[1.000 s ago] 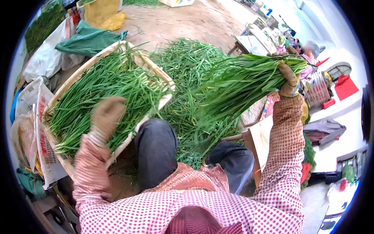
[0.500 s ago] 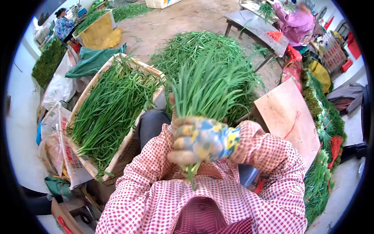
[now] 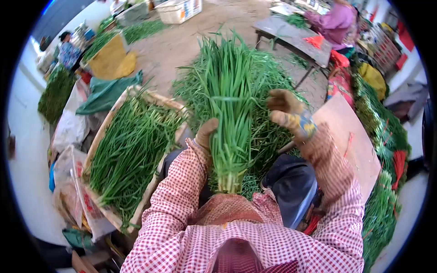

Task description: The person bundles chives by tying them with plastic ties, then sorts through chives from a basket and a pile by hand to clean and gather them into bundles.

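A long bunch of garlic chives [image 3: 231,123] stands in front of my lap, leaves away from me and pale cut ends near my apron. My left hand [image 3: 207,132], in a worn glove, holds the bunch from its left side; the thumb shows and the other fingers are hidden behind the leaves. My right hand [image 3: 290,113], in a blue and yellow patterned glove, is off to the right of the bunch, apart from it, fingers spread and holding nothing. Behind the bunch lies a big heap of loose chives [image 3: 268,73].
At my left stands a crate [image 3: 107,120] full of chives. A tan board [image 3: 350,145] leans at my right, beside tied green bundles [image 3: 382,218]. Further off are a low table [image 3: 291,38], a person in purple [image 3: 334,22], another seated person [image 3: 69,52] and a white crate [image 3: 180,11].
My right hand has let go of the bunch and moved right, opening. The bunch's cut ends, previously covered by that hand, now show. My view has shifted slightly.
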A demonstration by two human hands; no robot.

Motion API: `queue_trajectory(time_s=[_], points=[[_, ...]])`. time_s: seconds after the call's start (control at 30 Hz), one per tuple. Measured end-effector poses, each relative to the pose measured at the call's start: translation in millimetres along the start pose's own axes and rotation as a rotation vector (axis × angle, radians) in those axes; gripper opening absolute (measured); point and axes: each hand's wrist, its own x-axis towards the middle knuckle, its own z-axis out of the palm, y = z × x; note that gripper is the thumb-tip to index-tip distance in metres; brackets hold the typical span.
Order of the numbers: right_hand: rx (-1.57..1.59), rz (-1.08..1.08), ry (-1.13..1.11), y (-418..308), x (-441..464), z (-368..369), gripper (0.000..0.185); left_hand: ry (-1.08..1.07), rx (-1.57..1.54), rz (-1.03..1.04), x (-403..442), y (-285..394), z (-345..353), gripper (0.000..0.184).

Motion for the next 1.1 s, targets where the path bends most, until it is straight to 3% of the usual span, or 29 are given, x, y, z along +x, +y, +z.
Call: queue_trajectory(time_s=[0.1, 0.17, 0.2, 0.27, 0.3, 0.33, 0.4, 0.47, 0.53, 0.7, 0.8, 0.87, 0.9, 0.97, 1.07, 1.1], points=[[-0.066, 0.088, -0.037, 39, 16, -21, 0.096, -0.127, 0.213, 0.038, 40, -5, 54, 0.073], [0.422, -0.146, 0.078, 24, 24, -19, 0.09, -0.193, 0.356, 0.096, 74, -14, 74, 0.073], [0.403, -0.173, 0.112, 12, 23, -30, 0.09, -0.218, 0.481, 0.18, 93, -21, 86, 0.075], [0.238, -0.283, 0.255, -29, 18, -54, 0.069, -0.374, 0.457, 0.268, 135, -31, 117, 0.077], [0.155, -0.332, 0.322, -43, 13, -68, 0.061, -0.383, 0.637, 0.301, 152, -34, 132, 0.076], [0.137, -0.347, 0.347, -53, 6, -83, 0.061, -0.388, 0.814, 0.338, 167, -37, 149, 0.076], [-0.009, -0.429, 0.425, -67, -6, -112, 0.059, -0.526, 0.819, 0.343, 191, -40, 181, 0.073], [0.004, -0.497, 0.378, -54, -23, -142, 0.057, -0.544, 0.857, -0.045, 208, -47, 202, 0.064], [0.03, -0.435, 0.364, -11, -39, -167, 0.057, -0.605, 0.669, -0.202, 225, -70, 198, 0.046], [0.286, -0.082, 0.324, 116, -52, -220, 0.044, -0.456, 1.531, -0.036, 221, -97, 215, 0.037], [-0.293, -0.447, 0.236, 31, -61, -181, 0.039, -0.433, 1.866, -0.093, 203, -82, 238, 0.036], [-0.365, -0.479, 0.315, 4, -56, -162, 0.031, -0.497, 2.066, -0.119, 207, -85, 228, 0.038], [-0.4, -0.495, 0.354, -6, -52, -154, 0.027, -0.664, 2.292, 0.0, 238, -104, 180, 0.041], [-0.469, -0.522, 0.43, -23, -43, -135, 0.019, -0.558, 2.053, 0.087, 292, -130, 87, 0.043], [-0.124, -0.391, 0.5, -58, -37, -98, 0.037, -0.372, 1.983, -0.118, 176, -60, 196, 0.048], [-0.007, -0.289, 0.518, -61, -30, -91, 0.039, -0.087, 1.95, -0.03, 139, -50, 221, 0.045]])
